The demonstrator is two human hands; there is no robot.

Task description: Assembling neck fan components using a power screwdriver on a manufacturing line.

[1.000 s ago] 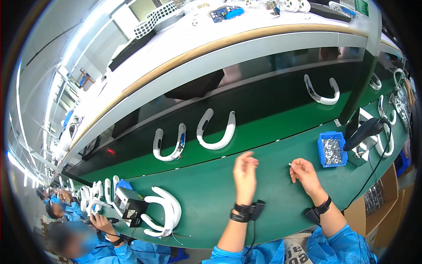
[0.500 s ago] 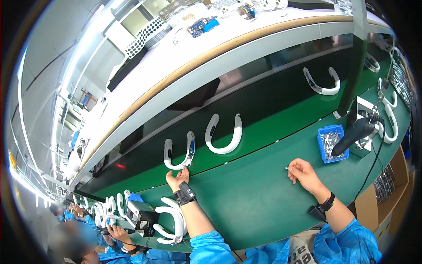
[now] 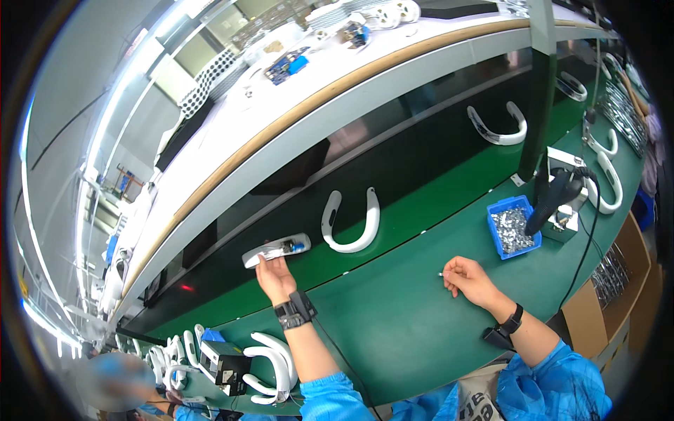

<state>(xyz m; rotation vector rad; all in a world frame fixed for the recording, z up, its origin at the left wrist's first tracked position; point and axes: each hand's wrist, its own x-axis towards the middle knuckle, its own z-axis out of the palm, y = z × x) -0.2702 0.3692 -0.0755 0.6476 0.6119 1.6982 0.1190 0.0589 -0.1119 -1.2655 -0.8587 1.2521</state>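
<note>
My left hand (image 3: 277, 281) grips a white U-shaped device shell (image 3: 261, 254) from its near side, thumb and fingers at its edge. The shell is turned so that its U shape shows edge-on, and blue and metallic parts show in it near its right end. Over the green bench my right hand (image 3: 473, 282) is closed in a pinch on a small light-coloured piece (image 3: 441, 274), too small to name. Beyond my hands, another white U-shaped shell (image 3: 357, 243) rests on the green strip behind the bench seam.
A blue bin (image 3: 496, 237) of small metal parts stands right of my right hand. Beside it are a black handheld tool (image 3: 551, 200) and its cable. More white shells (image 3: 281, 358) and a black box (image 3: 226, 368) sit at left, near a co-worker. A post (image 3: 537, 112) rises at right.
My left hand has taken hold of the left U-shaped shell, lifting and tipping it from its upright-U view. My right hand keeps its pinch. The whole view has shifted slightly.
</note>
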